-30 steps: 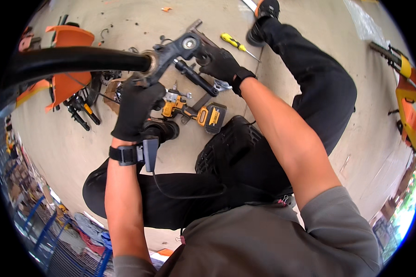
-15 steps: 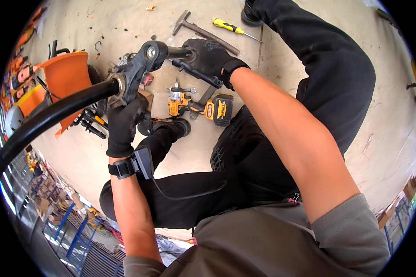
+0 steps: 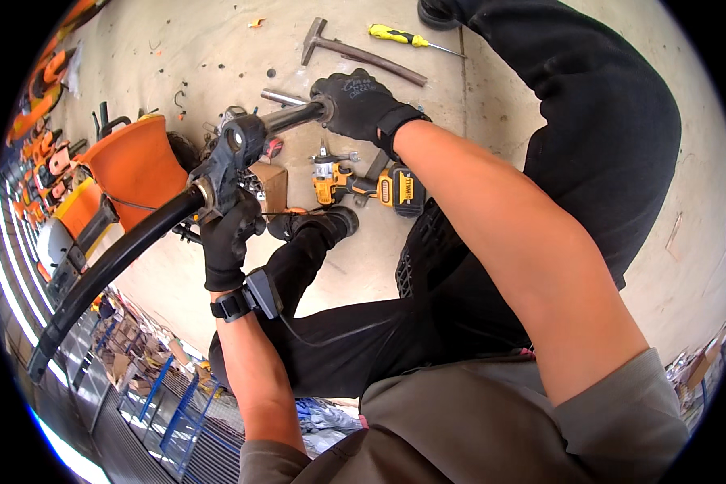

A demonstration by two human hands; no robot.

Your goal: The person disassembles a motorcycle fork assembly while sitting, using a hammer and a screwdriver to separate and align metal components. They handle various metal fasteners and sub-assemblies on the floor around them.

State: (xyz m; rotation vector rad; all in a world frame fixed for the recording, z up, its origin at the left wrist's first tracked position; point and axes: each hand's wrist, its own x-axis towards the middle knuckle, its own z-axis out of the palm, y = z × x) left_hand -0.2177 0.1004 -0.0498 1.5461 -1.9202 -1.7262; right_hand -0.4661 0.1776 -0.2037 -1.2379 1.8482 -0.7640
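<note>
We see both hands in black gloves, up over the floor (image 3: 177,56). Left hand (image 3: 227,242) is closed round the metal head (image 3: 230,157), right where the black tube (image 3: 113,266) meets it. Tube runs down & left, twd the edge of the pic. Right hand (image 3: 361,103) is closed round the end of a short metal bar (image 3: 292,118) that sticks out of the head on the right side. So the head sits btw the two hands, held up in the air, above the person's legs.

Left wrist has a black strap w/ a small box (image 3: 260,294) on it.

On the floor under the hands: a yellow & black drill (image 3: 371,187), lying on its side, near a black shoe (image 3: 319,222). A small brown box (image 3: 270,184) is just beside the head. Further up lie a hammer (image 3: 359,52) & a yellow screwdriver (image 3: 411,39), close to each other. An orange cover (image 3: 133,165) sits to the left, behind the tube. More orange tools (image 3: 40,89) lie along the left edge.
</note>
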